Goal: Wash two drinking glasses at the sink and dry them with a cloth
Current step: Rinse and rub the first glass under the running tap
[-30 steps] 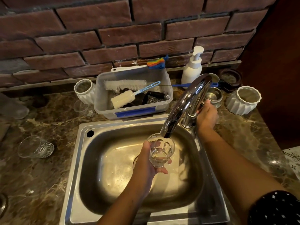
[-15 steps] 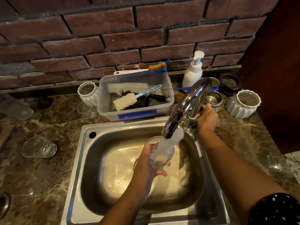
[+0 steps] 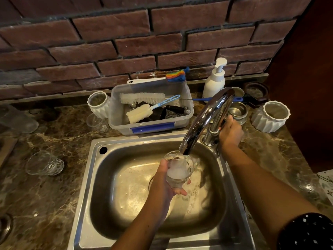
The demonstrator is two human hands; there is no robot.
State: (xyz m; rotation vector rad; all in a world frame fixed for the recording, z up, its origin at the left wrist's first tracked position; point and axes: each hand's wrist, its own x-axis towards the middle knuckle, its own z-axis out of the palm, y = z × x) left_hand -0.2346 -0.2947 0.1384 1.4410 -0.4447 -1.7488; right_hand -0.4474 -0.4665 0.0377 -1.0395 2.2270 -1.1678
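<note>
— Water's come on since a second ago?
— Yes. White froth now fills the glass (image 3: pixel 179 170), held under the tap (image 3: pixel 207 120) spout over the sink (image 3: pixel 84 204).
— Hands?
— The left hand (image 3: pixel 162 186) wraps round the glass, thumb on its left side. The right hand (image 3: pixel 230 132) curls round the tap's base, far right.
— The second glass (image 3: pixel 44 164)?
— On the counter (image 3: pixel 54 204), left of the sink, well apart.

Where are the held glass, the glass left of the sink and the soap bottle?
Held glass (image 3: pixel 181 175): head view, its side wall.
Left glass (image 3: pixel 44 164): head view, its body.
Soap bottle (image 3: pixel 213 85): head view, its white body.
</note>
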